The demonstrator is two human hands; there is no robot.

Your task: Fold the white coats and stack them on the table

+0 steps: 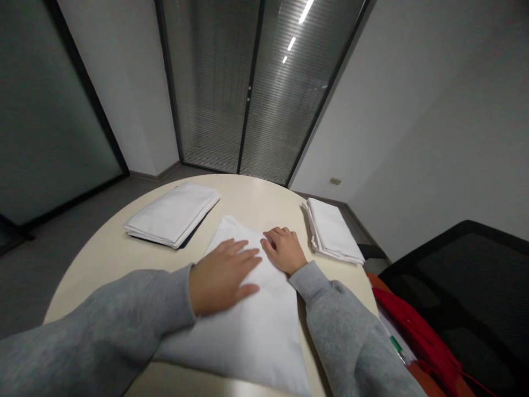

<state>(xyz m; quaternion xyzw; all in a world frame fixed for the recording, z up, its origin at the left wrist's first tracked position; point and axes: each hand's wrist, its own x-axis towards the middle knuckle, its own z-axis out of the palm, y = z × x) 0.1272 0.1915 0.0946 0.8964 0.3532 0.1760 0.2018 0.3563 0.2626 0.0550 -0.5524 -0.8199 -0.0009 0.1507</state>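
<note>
A white cloth [256,336] lies spread flat on the round table in front of me, its far edge narrower in view. My left hand [223,275] rests over the cloth's middle left, palm down, fingers stretched and apart. At the cloth's far right edge is my right hand [284,249], its fingers curved and the thumb and index finger close to the fabric. Whether those fingertips pinch the edge or only press on it is hard to see.
Folded white cloths [176,212] lie on something dark at the table's left. Another folded white stack [333,229] sits at the right edge. The cream table [99,248] is round. A black mesh chair [467,286] with red fabric [407,314] stands at the right.
</note>
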